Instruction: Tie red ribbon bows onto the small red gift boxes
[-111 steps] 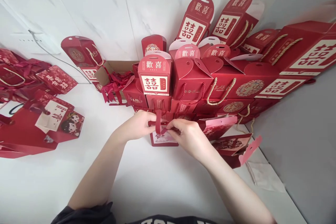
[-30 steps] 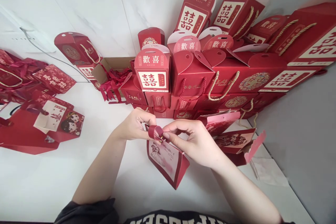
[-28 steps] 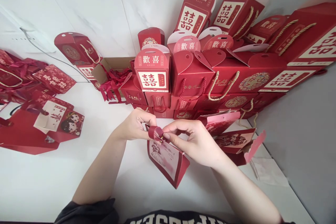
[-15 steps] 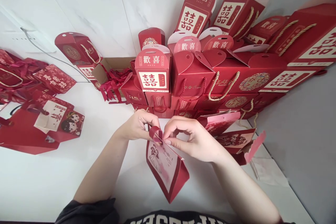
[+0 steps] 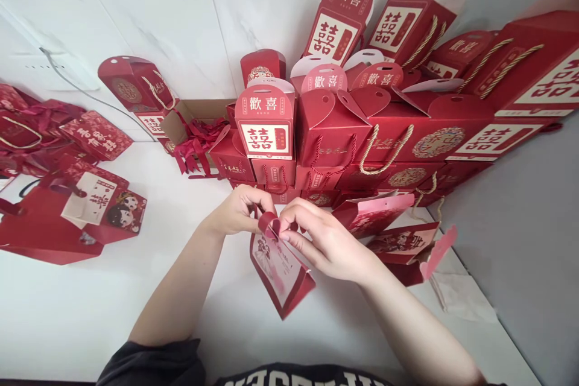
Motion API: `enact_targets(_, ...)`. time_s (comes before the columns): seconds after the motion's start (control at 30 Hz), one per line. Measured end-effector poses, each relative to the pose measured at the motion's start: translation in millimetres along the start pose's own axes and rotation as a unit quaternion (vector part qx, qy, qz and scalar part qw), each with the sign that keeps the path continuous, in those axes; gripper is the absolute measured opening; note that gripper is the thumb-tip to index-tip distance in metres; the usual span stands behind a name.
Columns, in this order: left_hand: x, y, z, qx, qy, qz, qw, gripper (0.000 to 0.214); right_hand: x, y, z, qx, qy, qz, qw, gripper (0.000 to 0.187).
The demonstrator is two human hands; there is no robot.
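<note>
Left hand (image 5: 239, 211) and right hand (image 5: 323, 238) are positioned close together above the white tabletop (image 5: 113, 295). By the left hand, the upper edge of a small red card box (image 5: 280, 268), wedge-shaped and faced with a pale printed panel, appears to be gripped; whether ribbon is also trapped under those fingers cannot be told. By the thumb and forefinger of the right hand, a narrow dark-red ribbon (image 5: 266, 223) is pinched beside its curled loop, which is located at the top of the box. The box is tilted, one corner being directed downward; whether the tabletop is touched cannot be told.

The step in hand is judged to be the shaping or tying of the ribbon at the upper edge. For the next move, the box is to be kept steady and the ribbon drawn snug without the loop being crushed.

Spare dark-red ribbons (image 5: 194, 146) are heaped in a brown cardboard carton (image 5: 208, 110), beside stacked red gift boxes (image 5: 332, 132).
</note>
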State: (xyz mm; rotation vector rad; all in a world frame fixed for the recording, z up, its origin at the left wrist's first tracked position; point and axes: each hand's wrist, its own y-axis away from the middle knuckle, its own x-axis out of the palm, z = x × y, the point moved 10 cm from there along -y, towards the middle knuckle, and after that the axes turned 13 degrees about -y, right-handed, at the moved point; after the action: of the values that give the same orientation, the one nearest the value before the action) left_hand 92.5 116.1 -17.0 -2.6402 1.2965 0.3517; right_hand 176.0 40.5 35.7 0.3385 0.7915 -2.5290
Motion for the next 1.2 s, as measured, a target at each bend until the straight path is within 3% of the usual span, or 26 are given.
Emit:
enact_targets(0.1,-14.1,-0.3,-10.2,0.035,-0.068,-0.043,0.996,0.027,0.2,-0.1,-8.8,0.046,0.031,-0.003,0.998,0.005)
enact_targets(0.17,-26.8,1.0,-23.0,0.045,-0.150,-0.120,0.980,0.038,-5.9,0.8,-16.7,0.079,0.049,-0.033,0.995,0.006)
enact_targets(0.23,-38.6,7.1,-33.3,0.004,-0.249,-0.211,0.945,0.044,-14.0,2.8,-27.1,0.116,0.060,-0.077,0.988,0.006)
enact_targets(0.27,-40.1,10.6,-36.3,-0.032,-0.297,-0.235,0.925,0.035,-16.8,4.0,-32.6,0.134,0.065,-0.096,0.984,0.006)
enact_targets(0.33,-32.1,15.3,-37.0,-0.107,-0.365,-0.217,0.899,0.024,-17.7,5.6,-43.0,0.165,0.085,-0.117,0.976,0.008)
enact_targets(0.43,-7.0,18.9,-32.9,-0.171,-0.386,-0.121,0.898,0.044,-12.6,6.2,-53.1,0.199,0.137,-0.120,0.963,0.009)
enact_targets(0.6,17.6,16.1,-35.7,-0.148,-0.367,-0.043,0.917,0.026,-9.6,9.0,-60.1,0.222,0.161,-0.145,0.951,0.008)
enact_targets(0.73,11.3,14.3,-26.5,-0.167,-0.364,-0.069,0.914,0.024,-8.1,9.9,-64.6,0.218,0.169,-0.159,0.948,0.005)
enact_targets(0.9,-3.3,12.5,-19.3,-0.196,-0.403,-0.124,0.885,0.025,-7.5,9.1,-63.4,0.202,0.169,-0.171,0.950,0.006)
enact_targets(1.03,-10.0,4.9,-16.3,-0.186,-0.438,-0.120,0.871,0.031,-7.7,4.2,-55.3,0.166,0.148,-0.146,0.964,0.005)
enact_targets(1.2,-16.6,4.1,-9.1,-0.192,-0.435,-0.111,0.873,0.034,-29.4,4.2,-46.8,0.131,0.191,-0.182,0.956,0.009)
